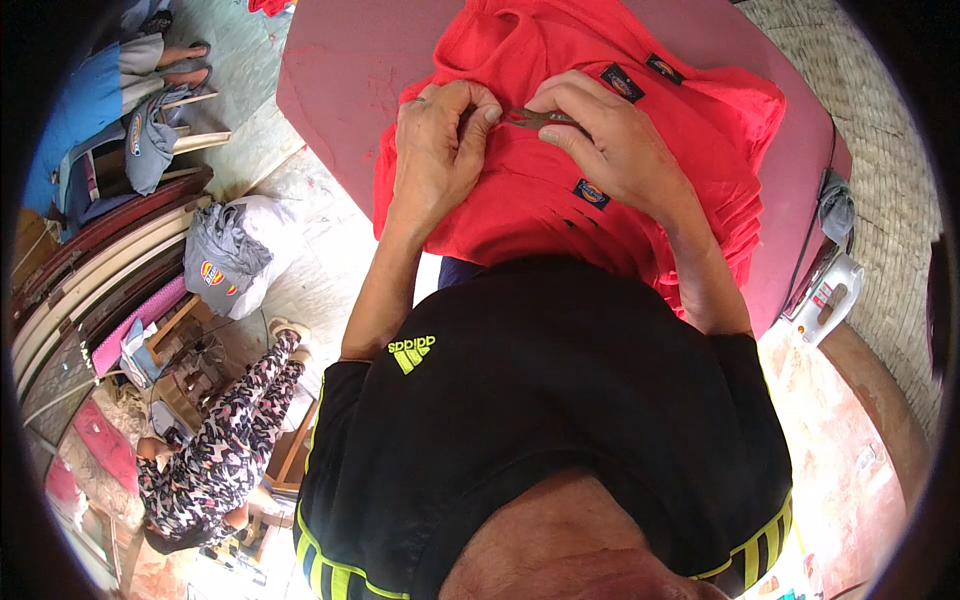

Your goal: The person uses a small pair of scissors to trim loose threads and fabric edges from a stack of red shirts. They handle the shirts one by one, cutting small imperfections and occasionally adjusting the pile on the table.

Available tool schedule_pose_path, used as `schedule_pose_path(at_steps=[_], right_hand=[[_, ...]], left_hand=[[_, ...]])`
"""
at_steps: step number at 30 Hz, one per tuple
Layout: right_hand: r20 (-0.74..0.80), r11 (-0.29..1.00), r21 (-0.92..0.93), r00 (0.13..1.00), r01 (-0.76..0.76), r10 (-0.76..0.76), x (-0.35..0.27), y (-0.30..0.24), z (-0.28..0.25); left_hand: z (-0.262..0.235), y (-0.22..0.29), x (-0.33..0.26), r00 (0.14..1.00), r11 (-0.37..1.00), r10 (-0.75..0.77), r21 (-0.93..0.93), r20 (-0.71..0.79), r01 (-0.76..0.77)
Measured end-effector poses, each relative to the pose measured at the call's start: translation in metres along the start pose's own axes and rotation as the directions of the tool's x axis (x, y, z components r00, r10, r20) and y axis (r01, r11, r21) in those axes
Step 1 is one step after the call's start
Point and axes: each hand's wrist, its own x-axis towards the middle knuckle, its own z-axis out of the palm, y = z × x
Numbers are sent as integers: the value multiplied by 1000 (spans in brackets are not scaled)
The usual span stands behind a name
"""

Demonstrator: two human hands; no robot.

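Red garments (pixel 700 130) with dark woven labels (pixel 591 192) are heaped in front of me on a maroon tabletop (pixel 345 60). My right hand (pixel 610 140) is closed around small dark metal thread snips (pixel 540 118), whose blades point left toward my other hand. Over the left part of the red cloth, my left hand (pixel 440 145) has its thumb and forefinger pinched together, just left of the snips' tips. Whatever lies in that pinch is too small to make out.
Loose red threads lie on the tabletop. At its right edge are a crumpled grey cloth (pixel 836 208) and a white-handled appliance (pixel 830 298). Grey printed clothing (pixel 225 255) lies to the left, by stacked boards. Two other people are on the left side.
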Motion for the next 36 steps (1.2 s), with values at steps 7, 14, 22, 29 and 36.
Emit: schedule_pose_path(at_steps=[7,14,22,29,36], right_hand=[[81,992,-95,992,-89,97,5,-8,5],[82,999,-27,996,-29,31,1,4,8],[-146,988,134,987,79,-59,-4,25,18],[-166,994,104,986,18,0,-8,32,26],[-226,944,326,967,-42,121,-14,25,32]], left_hand=[[0,-1,-1,999,999,53,-3,-10,-53],[-1,-5,-10,975,972,-52,-235,-218,-1],[-29,2,-5,948,978,196,-20,-249,-207],[5,0,-8,986,983,168,79,-23,-166],[23,-13,-16,964,964,216,194,-158,-184]])
